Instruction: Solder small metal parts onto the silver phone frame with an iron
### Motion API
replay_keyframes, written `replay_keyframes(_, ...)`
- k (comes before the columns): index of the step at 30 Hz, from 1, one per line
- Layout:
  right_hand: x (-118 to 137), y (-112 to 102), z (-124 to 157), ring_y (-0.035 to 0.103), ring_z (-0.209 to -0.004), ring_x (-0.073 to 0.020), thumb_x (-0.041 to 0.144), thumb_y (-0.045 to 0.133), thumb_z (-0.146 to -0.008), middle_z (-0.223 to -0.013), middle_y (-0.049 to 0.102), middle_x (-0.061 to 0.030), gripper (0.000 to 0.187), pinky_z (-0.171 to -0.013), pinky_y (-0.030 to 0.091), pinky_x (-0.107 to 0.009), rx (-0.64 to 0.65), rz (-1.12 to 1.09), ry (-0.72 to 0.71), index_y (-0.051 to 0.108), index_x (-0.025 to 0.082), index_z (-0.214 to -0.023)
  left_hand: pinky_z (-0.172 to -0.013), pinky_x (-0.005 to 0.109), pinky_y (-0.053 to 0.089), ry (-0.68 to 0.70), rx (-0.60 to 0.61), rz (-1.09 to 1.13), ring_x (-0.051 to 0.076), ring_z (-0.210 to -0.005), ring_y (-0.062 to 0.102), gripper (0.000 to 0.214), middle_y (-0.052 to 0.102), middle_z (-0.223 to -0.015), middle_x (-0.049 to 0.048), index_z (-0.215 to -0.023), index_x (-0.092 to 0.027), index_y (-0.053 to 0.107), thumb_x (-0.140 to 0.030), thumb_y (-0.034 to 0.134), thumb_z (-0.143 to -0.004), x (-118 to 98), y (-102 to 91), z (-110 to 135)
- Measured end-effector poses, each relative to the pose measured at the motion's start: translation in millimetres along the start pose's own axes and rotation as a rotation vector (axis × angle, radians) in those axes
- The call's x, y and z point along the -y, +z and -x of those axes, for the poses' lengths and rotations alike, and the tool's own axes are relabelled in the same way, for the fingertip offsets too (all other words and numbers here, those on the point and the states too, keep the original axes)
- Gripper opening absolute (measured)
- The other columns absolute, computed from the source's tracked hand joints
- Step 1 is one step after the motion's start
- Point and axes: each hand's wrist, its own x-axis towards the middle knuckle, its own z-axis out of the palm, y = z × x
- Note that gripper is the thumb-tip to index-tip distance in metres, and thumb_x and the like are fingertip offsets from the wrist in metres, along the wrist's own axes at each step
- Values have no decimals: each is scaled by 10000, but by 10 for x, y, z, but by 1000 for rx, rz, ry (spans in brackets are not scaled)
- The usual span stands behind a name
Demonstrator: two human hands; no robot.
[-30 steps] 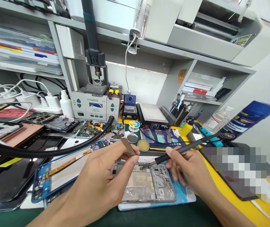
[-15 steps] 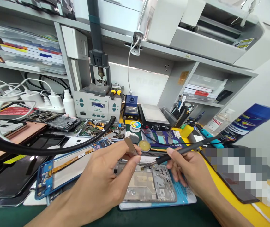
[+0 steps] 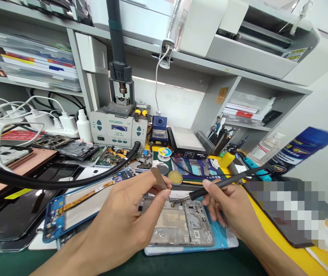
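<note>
My left hand (image 3: 129,209) pinches a pair of brownish flat-ended tweezers (image 3: 158,178), whose tips are hidden behind the fingers. In my right hand (image 3: 233,207) is a black-handled soldering iron (image 3: 224,181), held like a pen. Its metal tip meets a small gold-coloured spot near the upper edge of a silver phone frame (image 3: 196,220). The frame lies flat on a blue and white packet (image 3: 227,237), partly covered by my left hand.
Left of the frame lie a blue phone housing (image 3: 51,220) and several dark phones (image 3: 5,214). A black hose (image 3: 66,184) crosses from the hot air station (image 3: 119,128). Behind my hands are a solder spool (image 3: 164,152) and a flux tin (image 3: 175,177). A spray can (image 3: 302,151) stands at right.
</note>
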Motion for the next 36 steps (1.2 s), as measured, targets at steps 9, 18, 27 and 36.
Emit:
replay_keyframes(9,-27,-9,-20,432,-270,-81,714,924,-853,-376,632,-34,638,-336,293,-194,-7,-6,-2,745,172,-568,-777,188,610,-13,-4,9,116,-903,816,142,852,-1027,-49,-1043,-266,718,-195,618,-1116,-14,-3,-20)
replay_keyframes(18,-1,16,-2,439,-288,-84,746,892,-883,-393,653,-48,668,-348,301,-197,-9,-5,-27,730,178,-569,-754,185,596,-20,-17,42,104,-809,799,135,842,-961,-46,-1063,-241,767,-184,648,-1093,2,21,-48)
replay_keyframes(27,6,23,-2,433,-299,-87,668,912,-888,-393,652,-46,618,-354,307,-195,-9,-18,-62,728,177,-561,-735,202,605,-33,-33,48,124,-782,795,152,850,-938,-7,-1036,-207,779,-218,634,-1083,19,22,-46)
replay_keyframes(36,-41,25,-67,426,-273,-90,688,907,-876,-381,642,-39,624,-330,293,-203,14,-18,-85,722,183,-561,-712,246,623,-51,-31,64,163,-770,794,156,862,-943,24,-1014,-208,770,-254,630,-1065,24,38,-73)
